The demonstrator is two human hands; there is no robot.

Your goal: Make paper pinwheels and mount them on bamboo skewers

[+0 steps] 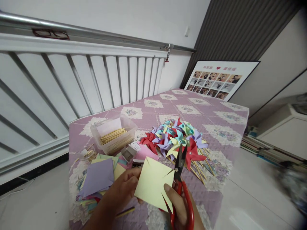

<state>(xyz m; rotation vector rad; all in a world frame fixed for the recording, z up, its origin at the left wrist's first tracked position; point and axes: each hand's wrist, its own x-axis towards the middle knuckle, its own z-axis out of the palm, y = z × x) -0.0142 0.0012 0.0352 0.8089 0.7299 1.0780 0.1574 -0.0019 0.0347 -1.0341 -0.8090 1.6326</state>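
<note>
A square of pale yellow paper (153, 183), slit inward from several corners, is held up over the table. My left hand (130, 183) grips its left edge, with some fingers hidden behind it. My right hand (178, 204) has its thumb on the paper's lower right part and also holds red-handled scissors (177, 169), whose dark blades point up and away, slightly apart. Beyond the scissors lies a heap of finished paper pinwheels (177, 135) in red, purple, yellow and blue on wooden sticks. A stack of coloured paper squares (99, 177), purple on top, sits left of my left hand.
A clear plastic box (96, 131) holds wooden sticks (114, 135). Small open boxes (129, 152) and a little container of gold-coloured bits (89, 155) stand near the paper. A flowered purple cloth (168, 110) covers the table, beside a white radiator (100, 73).
</note>
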